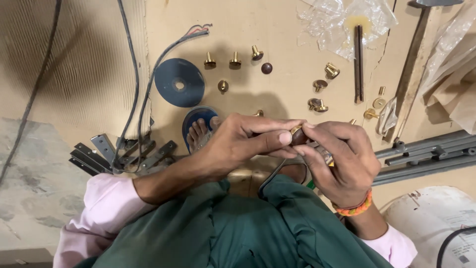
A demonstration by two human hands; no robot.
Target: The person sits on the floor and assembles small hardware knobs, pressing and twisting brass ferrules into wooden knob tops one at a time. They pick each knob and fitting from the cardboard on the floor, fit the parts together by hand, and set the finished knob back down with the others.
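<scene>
Below, both hands, left hand (238, 141) and right hand (342, 159), pinch one brass knob (297, 135); cardboard floor (258, 30), scattered knobs (235, 61), blue disc (179, 82).

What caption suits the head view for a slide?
Both hands, left hand and right hand, pinch a small brass knob over loose brass knobs and a blue round disc.

Brass knobs (235, 61) loose on the board: about twelve, some partly hidden. Blue discs (179, 82): one whole, a second under a foot. Grey metal rails (426, 154): three.
</scene>
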